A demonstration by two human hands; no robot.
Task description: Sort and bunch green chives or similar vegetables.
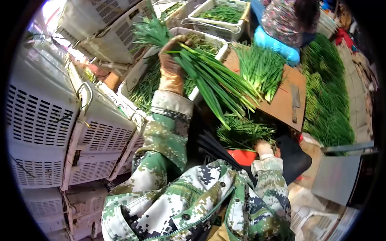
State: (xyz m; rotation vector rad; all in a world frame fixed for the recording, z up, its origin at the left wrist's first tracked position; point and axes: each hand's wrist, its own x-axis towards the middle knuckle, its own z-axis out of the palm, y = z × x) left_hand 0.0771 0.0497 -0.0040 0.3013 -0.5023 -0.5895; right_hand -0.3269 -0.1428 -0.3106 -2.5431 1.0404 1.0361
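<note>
My left hand (172, 60) is raised and closed around a bunch of long green chives (209, 76). Their leafy tips stick out behind the fist, and the pale stem ends point down to the right over a brown board's edge. My right hand (264, 148) is low by my lap, at a heap of loose greens (245, 132); its fingers are mostly hidden there. Something red (243, 156) shows beside that wrist. On the brown board (281, 106) lie a thick pile of chives (261, 68) and a cleaver (295, 100) with its handle toward me.
Stacked white slotted crates (40, 120) rise along my left. A crate of greens (126, 90) stands behind my left forearm, another crate (217, 30) farther back. Another person (289, 20) sits beyond the board. A long bed of greens (329, 92) lies at right.
</note>
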